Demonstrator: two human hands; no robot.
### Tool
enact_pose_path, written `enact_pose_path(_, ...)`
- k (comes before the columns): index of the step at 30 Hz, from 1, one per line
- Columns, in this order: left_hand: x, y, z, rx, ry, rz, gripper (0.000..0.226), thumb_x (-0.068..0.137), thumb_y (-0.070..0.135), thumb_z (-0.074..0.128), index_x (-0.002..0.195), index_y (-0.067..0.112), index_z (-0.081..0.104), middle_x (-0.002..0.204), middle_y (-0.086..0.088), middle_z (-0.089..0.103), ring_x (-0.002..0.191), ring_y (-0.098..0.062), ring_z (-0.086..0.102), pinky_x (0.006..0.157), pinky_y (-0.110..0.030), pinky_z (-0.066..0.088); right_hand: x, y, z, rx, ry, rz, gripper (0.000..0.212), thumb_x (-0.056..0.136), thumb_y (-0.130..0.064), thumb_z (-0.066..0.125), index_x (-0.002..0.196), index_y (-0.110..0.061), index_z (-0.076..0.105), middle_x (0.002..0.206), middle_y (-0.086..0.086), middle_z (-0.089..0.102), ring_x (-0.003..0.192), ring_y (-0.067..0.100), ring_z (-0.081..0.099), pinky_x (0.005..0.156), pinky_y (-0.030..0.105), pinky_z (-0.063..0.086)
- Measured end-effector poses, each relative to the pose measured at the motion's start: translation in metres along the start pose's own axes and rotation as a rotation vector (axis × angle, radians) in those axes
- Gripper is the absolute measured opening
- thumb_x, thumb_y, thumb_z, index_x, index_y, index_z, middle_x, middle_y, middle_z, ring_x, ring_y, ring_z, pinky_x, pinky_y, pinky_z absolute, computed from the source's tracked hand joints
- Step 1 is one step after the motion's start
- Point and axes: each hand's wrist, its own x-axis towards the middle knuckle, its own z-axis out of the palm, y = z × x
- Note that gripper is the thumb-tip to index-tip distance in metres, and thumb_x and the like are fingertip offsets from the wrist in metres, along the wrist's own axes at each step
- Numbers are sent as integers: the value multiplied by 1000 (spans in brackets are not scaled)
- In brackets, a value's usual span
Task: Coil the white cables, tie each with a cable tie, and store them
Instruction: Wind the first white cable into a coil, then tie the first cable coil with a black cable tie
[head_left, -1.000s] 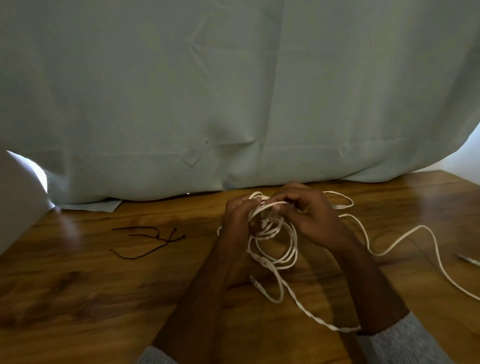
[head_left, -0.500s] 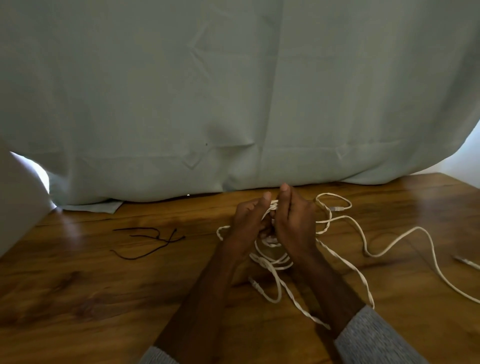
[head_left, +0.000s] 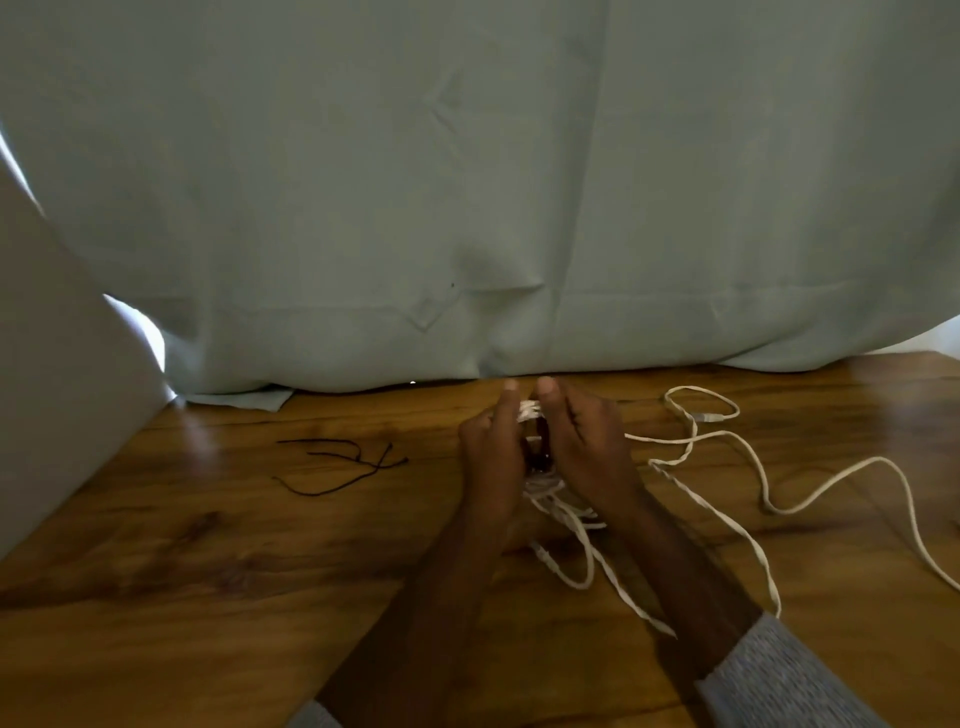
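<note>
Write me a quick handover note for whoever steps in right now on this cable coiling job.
Left hand and right hand: both grip the half-wound coil of white cable between them, thumbs up, above the wooden table.
Loose cable: the rest trails off to the right across the table, with a connector end lying in a loop behind it.
Black cable ties: on the table to the left, untouched.
Done: a few loops gathered.
Left: wind in the trailing length, tie the coil, store it. No storage spot is in view.
</note>
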Motion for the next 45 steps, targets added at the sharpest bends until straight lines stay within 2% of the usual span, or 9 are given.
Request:
enact_pose_path(8,6,15,-70,-81,-23,-261,56,99,50,48,56,17,59,51,-2,52,41,-16,51,47,-25,40,-8,-18,33,-448,-283,-203,46,102,-52,30,109,-12,52,81,12,68,69,36,64,57,41,49)
enact_pose_path(11,-2,29,-94,-74,-99,-350,54,104,45,38,81,7,68,66,-7,73,56,-17,70,52,-22,55,-5,-26,46,-553,-320,-305,43,100,-49,31,105,-11,51,82,13,68,70,40,65,56,38,43)
enact_pose_path(14,-2,24,-117,-118,-21,-367,48,101,50,44,116,9,64,110,-10,71,99,-25,68,94,-41,56,-4,-47,58,-620,-399,-360,31,103,-41,45,107,-11,54,92,12,69,78,40,66,59,36,39)
enact_pose_path(16,-3,27,-123,-181,92,-401,69,92,67,44,126,10,62,119,-14,67,108,-32,67,88,-46,57,0,-66,70,-648,-372,-425,34,102,-41,46,104,-9,57,90,15,69,77,42,66,57,36,38)
enact_pose_path(20,-5,38,-128,-210,419,-226,51,95,62,48,81,19,71,77,-4,74,78,-28,71,75,-48,59,7,-83,101,-579,-396,-438,56,99,-47,25,110,-4,57,93,21,68,80,46,65,60,42,43)
enact_pose_path(24,2,41,-152,-24,620,-51,57,92,64,50,66,16,68,80,-9,72,74,-28,70,62,-38,57,-9,-86,132,-459,-424,-301,57,100,-58,24,109,-10,55,98,17,69,86,42,64,64,42,41)
enact_pose_path(29,19,34,-191,245,489,4,43,92,44,61,67,9,67,74,-10,70,68,-23,67,59,-34,50,-28,-82,135,-79,-591,-157,22,104,-54,36,99,-35,45,91,-8,56,81,12,51,68,26,31)
enact_pose_path(32,28,31,-214,301,524,-21,28,88,26,62,80,0,67,74,-10,64,69,-25,62,58,-29,45,-26,-60,135,-12,-485,-82,28,106,-44,42,93,-26,59,83,-9,63,75,6,58,64,22,39)
enact_pose_path(45,33,39,-229,432,745,63,41,96,17,56,57,11,44,58,0,47,72,-29,56,73,-45,51,-1,-15,163,-283,-449,186,17,89,-11,63,96,-20,76,104,4,71,98,23,65,80,25,44)
